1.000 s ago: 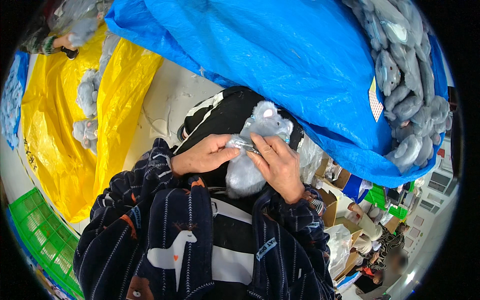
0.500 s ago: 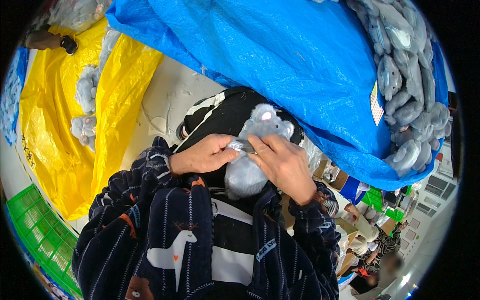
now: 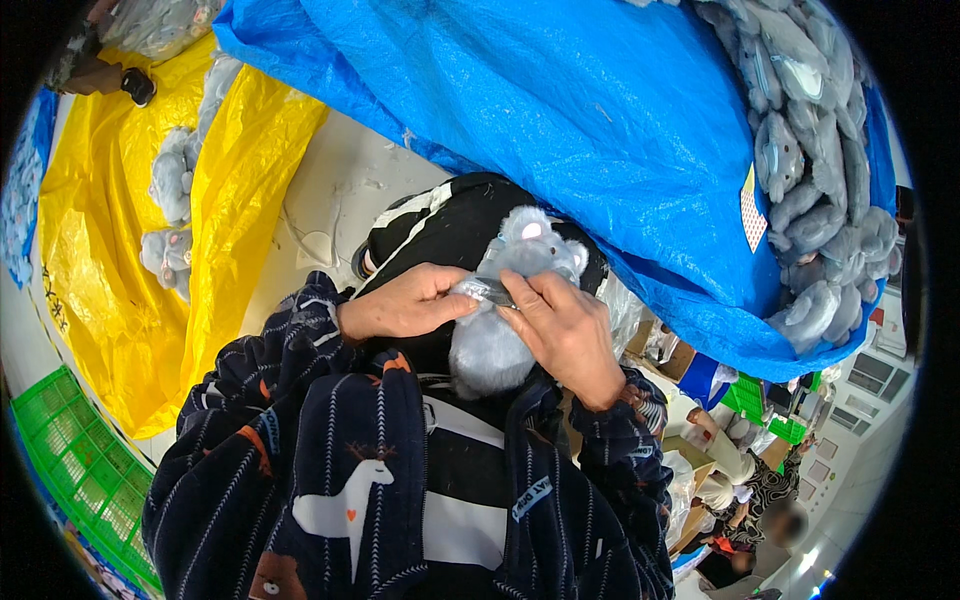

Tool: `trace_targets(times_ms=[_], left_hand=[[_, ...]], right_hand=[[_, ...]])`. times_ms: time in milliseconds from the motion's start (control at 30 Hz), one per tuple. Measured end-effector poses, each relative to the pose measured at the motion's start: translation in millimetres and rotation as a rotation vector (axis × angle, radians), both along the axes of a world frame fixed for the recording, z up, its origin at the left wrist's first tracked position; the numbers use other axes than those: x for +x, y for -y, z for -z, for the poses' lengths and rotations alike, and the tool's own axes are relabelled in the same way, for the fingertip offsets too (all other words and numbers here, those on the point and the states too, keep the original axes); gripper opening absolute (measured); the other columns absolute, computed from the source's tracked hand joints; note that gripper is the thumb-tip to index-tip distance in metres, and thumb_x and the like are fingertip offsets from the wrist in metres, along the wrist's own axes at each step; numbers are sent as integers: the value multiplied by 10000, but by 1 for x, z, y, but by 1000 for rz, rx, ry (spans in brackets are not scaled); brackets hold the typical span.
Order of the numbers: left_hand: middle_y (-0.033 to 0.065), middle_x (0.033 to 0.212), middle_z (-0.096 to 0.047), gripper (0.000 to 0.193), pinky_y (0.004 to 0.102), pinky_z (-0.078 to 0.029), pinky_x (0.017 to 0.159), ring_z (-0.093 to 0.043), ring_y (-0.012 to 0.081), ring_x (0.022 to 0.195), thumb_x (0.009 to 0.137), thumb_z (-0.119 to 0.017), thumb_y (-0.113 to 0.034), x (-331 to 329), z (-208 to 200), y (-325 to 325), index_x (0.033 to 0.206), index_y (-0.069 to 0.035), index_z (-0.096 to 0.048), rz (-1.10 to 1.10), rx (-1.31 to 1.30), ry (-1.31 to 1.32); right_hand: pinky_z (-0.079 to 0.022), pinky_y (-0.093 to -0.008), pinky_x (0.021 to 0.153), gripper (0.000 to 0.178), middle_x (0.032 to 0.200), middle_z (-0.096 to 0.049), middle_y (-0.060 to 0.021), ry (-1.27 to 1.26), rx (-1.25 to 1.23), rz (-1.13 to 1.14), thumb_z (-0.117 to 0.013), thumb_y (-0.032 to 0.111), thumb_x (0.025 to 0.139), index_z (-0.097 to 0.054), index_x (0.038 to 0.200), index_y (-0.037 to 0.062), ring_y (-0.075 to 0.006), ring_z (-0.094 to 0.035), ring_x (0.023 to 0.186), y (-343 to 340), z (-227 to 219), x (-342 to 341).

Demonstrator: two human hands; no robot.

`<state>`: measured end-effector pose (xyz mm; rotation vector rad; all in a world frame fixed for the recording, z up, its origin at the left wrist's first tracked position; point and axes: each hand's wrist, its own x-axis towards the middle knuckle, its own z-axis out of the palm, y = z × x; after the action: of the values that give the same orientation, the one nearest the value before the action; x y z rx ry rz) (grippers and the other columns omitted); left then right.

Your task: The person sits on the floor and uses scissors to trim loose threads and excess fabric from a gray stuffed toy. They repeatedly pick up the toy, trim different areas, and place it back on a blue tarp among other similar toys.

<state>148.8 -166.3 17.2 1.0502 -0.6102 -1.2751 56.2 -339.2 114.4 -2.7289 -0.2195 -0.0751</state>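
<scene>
A grey plush toy animal (image 3: 492,352) lies on my lap, its pink-lined ears and dark eye at the far end. Across its middle stretches a small shiny, see-through piece (image 3: 484,290) that looks like plastic film. The thumb and fingers of my left hand (image 3: 405,302) pinch this piece at its left end. From the right, my right hand (image 3: 563,330) grips the other end with bent fingers, resting against the plush. Its fingers partly hide the piece and the toy's body.
A large blue plastic sheet (image 3: 540,90) spreads ahead, with many grey plush toys (image 3: 815,180) heaped at its right. More lie on yellow sheeting (image 3: 110,250) at left. A green crate (image 3: 85,470) stands lower left. Another person (image 3: 765,510) is at lower right, near cardboard boxes.
My right hand has shifted very slightly and its fingers have bent a little differently on the shiny piece. The plush toy and my left hand stay almost where they were.
</scene>
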Motion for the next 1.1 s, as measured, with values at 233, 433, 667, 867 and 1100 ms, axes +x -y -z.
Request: trace_targets(times_ms=[233,433,667,867,1100], left_hand=[[-29,779,-533,204,212,-394,624,-457,34,735,908,-503,-123,6,-3,2,1050,16,-552,117,96,209],[-31,773,-535,208,221,-399,634,-464,39,738,904,-516,-142,2,-2,5,1028,19,-565,102,44,220],[-44,805,-544,189,208,-392,664,-444,20,757,908,-515,-151,-1,2,2,970,13,-585,15,28,-15],[-20,836,-579,188,211,-405,670,-485,32,763,883,-547,-113,-3,13,0,1026,3,-587,-90,-128,167],[-23,760,-574,228,191,-394,643,-491,41,693,905,-538,-213,-3,6,-3,979,-16,-627,-122,105,-149]], right_hand=[[-472,-294,570,356,785,-523,-47,-66,-184,-61,-684,141,706,-606,1043,54,-188,-564,688,-5,-9,2],[-445,-213,635,279,784,-573,-37,-86,891,272,-611,92,836,-571,1090,-14,-63,-522,710,-16,14,-7],[-474,-248,594,435,837,-592,-70,1,494,266,-669,88,777,-521,1185,52,-99,-578,716,0,13,-5],[-481,-337,561,298,756,-519,-68,106,127,90,-691,57,636,-570,907,86,-235,-591,664,-24,40,6],[-438,-289,527,92,712,-566,-38,167,528,749,-636,93,784,-566,796,35,-131,-549,604,-1,39,-8]])
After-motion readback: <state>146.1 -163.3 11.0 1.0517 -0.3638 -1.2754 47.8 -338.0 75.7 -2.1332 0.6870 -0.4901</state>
